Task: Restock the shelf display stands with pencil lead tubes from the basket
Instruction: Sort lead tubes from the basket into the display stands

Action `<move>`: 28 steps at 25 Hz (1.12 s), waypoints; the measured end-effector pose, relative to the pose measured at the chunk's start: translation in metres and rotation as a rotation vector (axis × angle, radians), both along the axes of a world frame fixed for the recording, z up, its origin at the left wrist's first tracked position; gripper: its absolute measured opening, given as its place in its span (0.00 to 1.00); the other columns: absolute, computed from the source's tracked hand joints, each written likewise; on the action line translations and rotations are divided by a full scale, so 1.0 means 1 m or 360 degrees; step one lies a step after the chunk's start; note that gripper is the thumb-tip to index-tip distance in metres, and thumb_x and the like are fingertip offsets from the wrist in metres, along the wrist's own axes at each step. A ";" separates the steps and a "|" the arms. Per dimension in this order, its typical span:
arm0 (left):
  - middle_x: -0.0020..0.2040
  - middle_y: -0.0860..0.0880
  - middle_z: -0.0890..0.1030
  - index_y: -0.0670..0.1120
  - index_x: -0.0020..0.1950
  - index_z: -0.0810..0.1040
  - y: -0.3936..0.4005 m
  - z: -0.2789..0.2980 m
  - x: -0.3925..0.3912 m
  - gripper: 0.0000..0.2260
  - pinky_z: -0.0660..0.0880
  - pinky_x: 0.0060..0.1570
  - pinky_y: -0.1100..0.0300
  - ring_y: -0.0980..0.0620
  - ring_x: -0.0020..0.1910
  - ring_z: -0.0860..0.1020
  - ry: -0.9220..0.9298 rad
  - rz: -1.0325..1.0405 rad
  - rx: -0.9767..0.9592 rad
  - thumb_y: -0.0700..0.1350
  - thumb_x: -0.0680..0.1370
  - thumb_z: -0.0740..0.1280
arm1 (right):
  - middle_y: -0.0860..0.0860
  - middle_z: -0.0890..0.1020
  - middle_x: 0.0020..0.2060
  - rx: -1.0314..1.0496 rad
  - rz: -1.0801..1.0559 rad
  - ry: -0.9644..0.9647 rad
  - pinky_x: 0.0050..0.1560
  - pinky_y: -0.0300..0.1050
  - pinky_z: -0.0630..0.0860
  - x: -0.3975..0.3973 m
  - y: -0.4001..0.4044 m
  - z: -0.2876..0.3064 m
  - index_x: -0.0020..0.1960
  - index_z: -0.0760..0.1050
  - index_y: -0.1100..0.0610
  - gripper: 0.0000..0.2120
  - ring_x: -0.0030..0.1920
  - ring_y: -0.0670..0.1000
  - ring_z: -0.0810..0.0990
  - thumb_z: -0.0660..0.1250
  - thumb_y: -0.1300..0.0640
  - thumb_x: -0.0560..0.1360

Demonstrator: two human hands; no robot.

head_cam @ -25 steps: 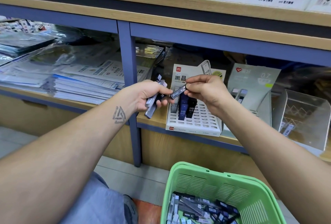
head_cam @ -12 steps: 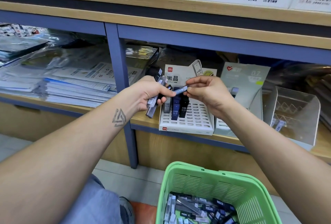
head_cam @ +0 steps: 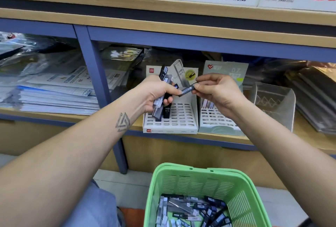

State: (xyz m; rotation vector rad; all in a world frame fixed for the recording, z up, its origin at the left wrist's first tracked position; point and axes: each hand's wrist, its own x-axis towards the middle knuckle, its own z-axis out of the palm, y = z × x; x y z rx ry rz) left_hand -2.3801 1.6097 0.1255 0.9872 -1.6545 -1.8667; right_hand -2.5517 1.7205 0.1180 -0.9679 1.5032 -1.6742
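— Head view, looking down: what are your hands doing?

— My left hand point(head_cam: 156, 96) is curled round a small bundle of lead tubes point(head_cam: 160, 103), held upright in front of the white display stand point(head_cam: 171, 117). My right hand point(head_cam: 216, 90) pinches a single lead tube point(head_cam: 187, 90) at its right end, lying almost level between both hands; its left end touches my left thumb.

— Where is the rest of the stock?

— More tubes lie loose in the green basket point(head_cam: 200, 179) below my arms. One black tube marked HB 0.5 point(head_cam: 167, 111) stands in the white stand's slots. Just right of it sits a grey-green stand point(head_cam: 220, 123), then a clear acrylic holder point(head_cam: 274, 103), all on the shelf point(head_cam: 209, 136).
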 end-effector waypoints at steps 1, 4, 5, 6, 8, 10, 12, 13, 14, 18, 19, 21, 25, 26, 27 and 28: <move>0.38 0.42 0.79 0.37 0.51 0.78 0.006 0.001 -0.010 0.09 0.67 0.19 0.66 0.54 0.23 0.74 0.0007 -0.0015 0.0005 0.30 0.73 0.73 | 0.61 0.86 0.41 0.0006 -0.0028 0.0013 0.48 0.44 0.84 -0.013 0.011 0.002 0.52 0.80 0.65 0.09 0.42 0.55 0.87 0.72 0.72 0.73; 0.36 0.40 0.78 0.37 0.48 0.77 0.029 0.001 -0.047 0.07 0.68 0.20 0.65 0.53 0.23 0.74 -0.0016 -0.0073 -0.0051 0.30 0.74 0.72 | 0.59 0.86 0.41 -0.0003 -0.0129 0.0100 0.47 0.43 0.83 -0.057 0.050 0.005 0.50 0.82 0.62 0.08 0.42 0.55 0.87 0.72 0.71 0.73; 0.34 0.41 0.78 0.37 0.45 0.77 0.038 0.000 -0.061 0.06 0.68 0.20 0.65 0.53 0.23 0.74 -0.0035 -0.0122 -0.0074 0.30 0.74 0.72 | 0.58 0.86 0.40 -0.0003 -0.0175 0.0145 0.46 0.43 0.83 -0.070 0.063 0.004 0.50 0.82 0.62 0.09 0.42 0.55 0.87 0.72 0.71 0.73; 0.33 0.41 0.78 0.37 0.42 0.76 0.047 -0.002 -0.075 0.06 0.68 0.20 0.65 0.53 0.23 0.73 -0.0055 -0.0184 -0.0091 0.30 0.75 0.72 | 0.58 0.86 0.39 0.0001 -0.0224 0.0189 0.46 0.42 0.83 -0.083 0.076 0.003 0.50 0.82 0.61 0.09 0.41 0.54 0.87 0.72 0.71 0.73; 0.31 0.41 0.78 0.37 0.40 0.76 0.062 -0.010 -0.098 0.07 0.68 0.20 0.65 0.53 0.22 0.73 -0.0094 -0.0280 -0.0103 0.31 0.75 0.72 | 0.58 0.86 0.41 0.0048 -0.0311 0.0350 0.46 0.43 0.83 -0.104 0.098 -0.001 0.51 0.82 0.61 0.09 0.43 0.54 0.87 0.73 0.70 0.73; 0.31 0.42 0.78 0.36 0.41 0.77 0.075 -0.020 -0.121 0.06 0.68 0.21 0.64 0.52 0.23 0.73 -0.0144 -0.0318 -0.0120 0.32 0.75 0.72 | 0.56 0.87 0.43 0.0151 -0.0431 0.0638 0.47 0.45 0.84 -0.125 0.121 -0.006 0.52 0.83 0.59 0.09 0.45 0.52 0.87 0.75 0.66 0.73; 0.30 0.43 0.79 0.36 0.41 0.78 0.087 -0.032 -0.142 0.05 0.68 0.22 0.63 0.52 0.23 0.74 -0.0187 -0.0290 -0.0156 0.32 0.74 0.73 | 0.52 0.87 0.43 0.0258 -0.0560 0.0921 0.49 0.45 0.84 -0.143 0.139 -0.014 0.51 0.84 0.57 0.08 0.45 0.49 0.87 0.77 0.64 0.72; 0.30 0.43 0.79 0.36 0.41 0.78 0.093 -0.037 -0.153 0.05 0.68 0.21 0.63 0.52 0.23 0.74 -0.0197 -0.0256 -0.0168 0.32 0.74 0.73 | 0.51 0.87 0.43 0.0306 -0.0615 0.1037 0.51 0.46 0.84 -0.150 0.146 -0.018 0.51 0.85 0.56 0.08 0.45 0.48 0.86 0.77 0.63 0.72; 0.29 0.43 0.78 0.37 0.42 0.77 0.099 -0.043 -0.162 0.06 0.68 0.21 0.63 0.52 0.22 0.74 -0.0205 -0.0215 -0.0176 0.31 0.74 0.73 | 0.50 0.86 0.44 0.0351 -0.0666 0.1135 0.53 0.47 0.83 -0.156 0.151 -0.022 0.52 0.85 0.56 0.09 0.45 0.48 0.85 0.77 0.63 0.72; 0.30 0.42 0.77 0.39 0.44 0.74 0.118 -0.060 -0.195 0.10 0.70 0.22 0.63 0.51 0.21 0.74 -0.0271 -0.0057 -0.0273 0.30 0.72 0.74 | 0.50 0.86 0.46 0.0491 -0.0786 0.1425 0.55 0.46 0.80 -0.167 0.157 -0.040 0.53 0.85 0.56 0.09 0.47 0.48 0.83 0.76 0.61 0.74; 0.30 0.42 0.77 0.39 0.45 0.74 0.121 -0.064 -0.201 0.10 0.71 0.23 0.62 0.51 0.21 0.75 -0.0298 -0.0043 -0.0326 0.30 0.72 0.74 | 0.51 0.86 0.47 0.0509 -0.0771 0.1465 0.55 0.44 0.79 -0.168 0.156 -0.045 0.54 0.85 0.56 0.09 0.48 0.48 0.82 0.76 0.61 0.74; 0.28 0.44 0.77 0.39 0.46 0.74 0.125 -0.070 -0.211 0.10 0.73 0.26 0.60 0.51 0.22 0.75 -0.0361 -0.0048 -0.0461 0.32 0.73 0.74 | 0.52 0.86 0.49 0.0539 -0.0749 0.1493 0.56 0.43 0.78 -0.169 0.154 -0.052 0.54 0.85 0.56 0.09 0.50 0.49 0.82 0.75 0.61 0.75; 0.27 0.44 0.79 0.39 0.48 0.74 0.130 -0.076 -0.218 0.09 0.77 0.33 0.56 0.49 0.25 0.77 -0.0446 -0.0053 -0.0662 0.35 0.74 0.74 | 0.53 0.86 0.50 0.0669 -0.0751 0.1531 0.53 0.41 0.76 -0.175 0.150 -0.062 0.53 0.86 0.56 0.08 0.47 0.49 0.81 0.75 0.62 0.74; 0.28 0.43 0.79 0.40 0.49 0.75 0.131 -0.076 -0.219 0.09 0.77 0.33 0.56 0.49 0.25 0.78 -0.0458 -0.0062 -0.0707 0.35 0.74 0.73 | 0.53 0.86 0.50 0.0688 -0.0748 0.1534 0.53 0.41 0.76 -0.175 0.149 -0.064 0.53 0.86 0.56 0.08 0.47 0.48 0.80 0.75 0.62 0.74; 0.30 0.43 0.80 0.40 0.49 0.75 0.131 -0.076 -0.219 0.09 0.77 0.30 0.58 0.50 0.24 0.78 -0.0475 -0.0074 -0.0761 0.35 0.74 0.73 | 0.53 0.86 0.50 0.0698 -0.0739 0.1533 0.53 0.41 0.77 -0.175 0.148 -0.066 0.53 0.86 0.56 0.08 0.47 0.48 0.80 0.75 0.62 0.74; 0.31 0.43 0.81 0.40 0.49 0.76 0.132 -0.076 -0.220 0.08 0.75 0.28 0.60 0.52 0.23 0.78 -0.0503 -0.0086 -0.0818 0.35 0.74 0.73 | 0.53 0.86 0.50 0.0705 -0.0726 0.1534 0.54 0.43 0.78 -0.175 0.148 -0.068 0.53 0.86 0.57 0.08 0.48 0.48 0.81 0.75 0.63 0.74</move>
